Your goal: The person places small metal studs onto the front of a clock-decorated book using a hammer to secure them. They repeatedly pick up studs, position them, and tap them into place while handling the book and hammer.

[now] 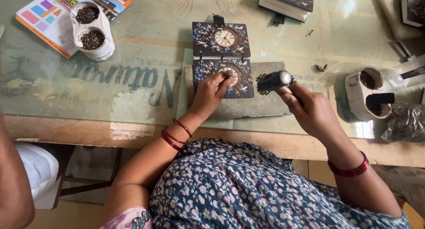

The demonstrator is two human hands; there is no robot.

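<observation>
Pinching a small pin (229, 73) upright on the open clock box (222, 65), the left hand (211, 92) steadies it over the lower panel — the box lies on a grey pad (265, 106) near the table's front edge (133, 132). Right hand (310, 111) wraps tight around a hammer (273, 81), head poised just beside. Best kept short and square — fingertips low, pin vertical, I'd say.
</observation>
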